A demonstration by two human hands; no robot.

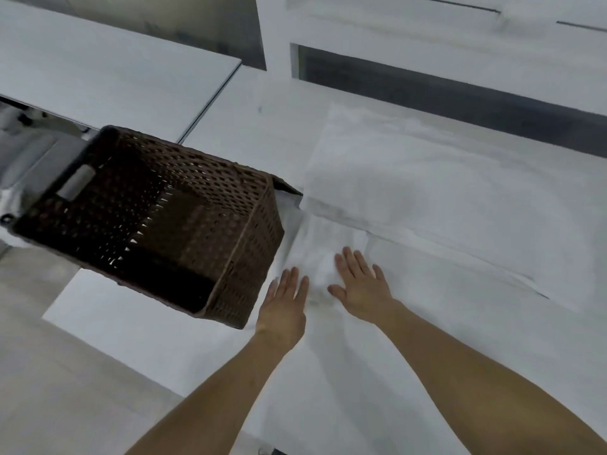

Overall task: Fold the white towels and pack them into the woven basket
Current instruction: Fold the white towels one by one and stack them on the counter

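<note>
Here we press both flat, straight-fingered hands, left [285, 307] and right [361, 284], gripping nothing, on a rumpled white towel [427, 323]; dark-brown woven plastic basket [230, 244] at nine o'clock.

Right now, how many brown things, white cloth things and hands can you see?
Brown: 1, the woven basket, with nothing visible inside.
White cloth: 2, the small towel under the hands, and the big folded stack behind it.
Hands: 2, left hand and right hand, both flat.
Total: 5

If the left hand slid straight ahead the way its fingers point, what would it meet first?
Probably the woven basket: the left hand lies flat on the white towel, fingers aimed along its near corner, though depth is unclear.
</note>
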